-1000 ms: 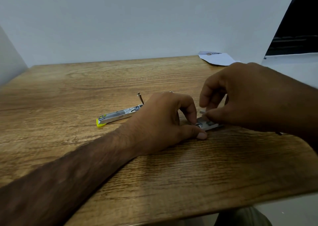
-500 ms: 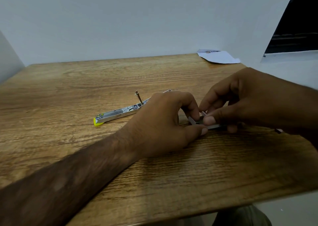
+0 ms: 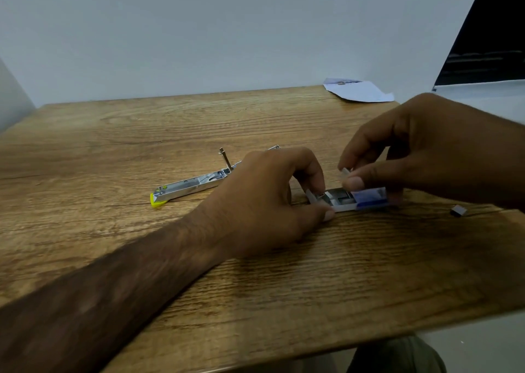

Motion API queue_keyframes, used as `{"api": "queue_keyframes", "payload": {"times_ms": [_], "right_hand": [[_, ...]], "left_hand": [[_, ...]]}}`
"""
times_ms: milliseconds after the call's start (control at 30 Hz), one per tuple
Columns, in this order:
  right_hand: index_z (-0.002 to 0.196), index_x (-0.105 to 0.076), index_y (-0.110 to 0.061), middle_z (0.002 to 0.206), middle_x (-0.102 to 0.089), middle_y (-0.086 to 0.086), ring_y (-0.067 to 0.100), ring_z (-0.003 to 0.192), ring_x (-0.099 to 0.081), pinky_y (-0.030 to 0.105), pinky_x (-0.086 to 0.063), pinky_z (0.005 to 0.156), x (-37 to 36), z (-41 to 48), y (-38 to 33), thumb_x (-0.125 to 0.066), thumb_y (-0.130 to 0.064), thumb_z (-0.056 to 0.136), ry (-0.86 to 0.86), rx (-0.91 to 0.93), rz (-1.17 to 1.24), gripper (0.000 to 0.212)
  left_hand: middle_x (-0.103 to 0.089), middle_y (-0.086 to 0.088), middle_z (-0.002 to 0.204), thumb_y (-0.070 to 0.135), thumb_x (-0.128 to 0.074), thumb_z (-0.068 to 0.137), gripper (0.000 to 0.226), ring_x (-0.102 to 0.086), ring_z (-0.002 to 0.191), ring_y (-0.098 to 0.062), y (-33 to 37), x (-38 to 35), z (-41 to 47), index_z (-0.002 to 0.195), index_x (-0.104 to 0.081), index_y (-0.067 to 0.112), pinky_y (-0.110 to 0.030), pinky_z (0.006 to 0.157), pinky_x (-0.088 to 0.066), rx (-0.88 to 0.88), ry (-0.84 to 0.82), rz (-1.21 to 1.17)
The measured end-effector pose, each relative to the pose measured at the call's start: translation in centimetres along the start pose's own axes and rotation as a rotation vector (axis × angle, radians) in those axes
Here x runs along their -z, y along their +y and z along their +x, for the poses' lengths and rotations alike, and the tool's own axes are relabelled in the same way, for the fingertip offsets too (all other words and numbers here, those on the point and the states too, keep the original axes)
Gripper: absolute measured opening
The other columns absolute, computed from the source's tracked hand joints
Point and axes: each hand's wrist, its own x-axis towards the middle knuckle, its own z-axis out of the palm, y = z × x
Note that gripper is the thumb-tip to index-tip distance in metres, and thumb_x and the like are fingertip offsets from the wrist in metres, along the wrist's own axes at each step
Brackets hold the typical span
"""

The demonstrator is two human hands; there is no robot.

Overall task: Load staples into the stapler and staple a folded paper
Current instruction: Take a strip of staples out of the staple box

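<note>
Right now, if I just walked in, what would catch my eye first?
Two bare hands meet at mid-table: the left hand steadies a small open staple box, while the right hand pinches a staple strip just above it. Left of them lies the opened stapler, yellow-tipped; a white paper sits at the far edge.

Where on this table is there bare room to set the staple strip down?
Bare wood spans the table left of the open stapler and along the near edge. It is crowded around the staple box, between left hand and right hand.
</note>
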Motion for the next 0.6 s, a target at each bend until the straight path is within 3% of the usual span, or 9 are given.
{"api": "queue_keyframes", "payload": {"times_ms": [133,333,400,500,600], "right_hand": [[0.086,-0.074,-0.053,0.075,-0.076,-0.028,-0.001,0.056,-0.072,0.027,-0.049,0.054,1.0,-0.8,0.6,-0.067,-0.072,0.041,0.028,-0.078,-0.017,0.049],[0.086,-0.075,-0.053,0.066,-0.077,-0.018,0.006,0.056,-0.074,0.043,-0.063,0.057,0.6,-1.5,1.3,-0.065,-0.079,0.038,0.013,-0.143,-0.028,0.055],[0.084,-0.075,-0.053,0.062,-0.074,-0.023,0.002,0.049,-0.069,0.036,-0.056,0.05,0.6,-1.5,1.4,-0.065,-0.076,0.038,0.021,-0.128,-0.019,0.052],[0.082,-0.075,-0.051,0.059,-0.069,-0.033,-0.002,0.048,-0.064,0.031,-0.047,0.05,0.5,-1.4,1.3,-0.065,-0.072,0.04,0.022,-0.138,-0.023,0.047],[0.082,-0.075,-0.052,0.065,-0.072,-0.028,0.002,0.059,-0.068,0.037,-0.055,0.052,0.3,-1.5,1.5,-0.063,-0.076,0.035,0.029,-0.154,-0.035,0.054]], "left_hand": [[-0.069,0.019,0.088,0.047,-0.087,0.069,0.036,-0.058,0.059,0.003,0.0,0.1,0.0,0.094,-0.063,0.034,-0.01,0.054,-0.042,0.02,0.033,-0.05],[-0.06,0.043,0.067,0.052,-0.087,0.064,0.029,-0.057,0.058,0.007,0.1,-0.1,0.1,0.083,-0.073,0.034,-0.005,0.051,-0.039,0.061,0.045,-0.052],[-0.063,0.033,0.064,0.053,-0.085,0.067,0.027,-0.057,0.059,0.006,0.0,-0.2,0.1,0.086,-0.076,0.035,-0.006,0.049,-0.037,0.063,0.038,-0.045],[-0.067,0.023,0.081,0.056,-0.081,0.068,0.03,-0.057,0.066,0.004,0.0,-0.2,0.0,0.092,-0.078,0.038,-0.009,0.055,-0.037,0.049,0.023,-0.004],[-0.069,0.018,0.094,0.053,-0.082,0.07,0.029,-0.055,0.068,0.002,0.2,-0.2,0.0,0.095,-0.078,0.039,-0.017,0.062,-0.042,0.046,0.017,-0.007]]}}
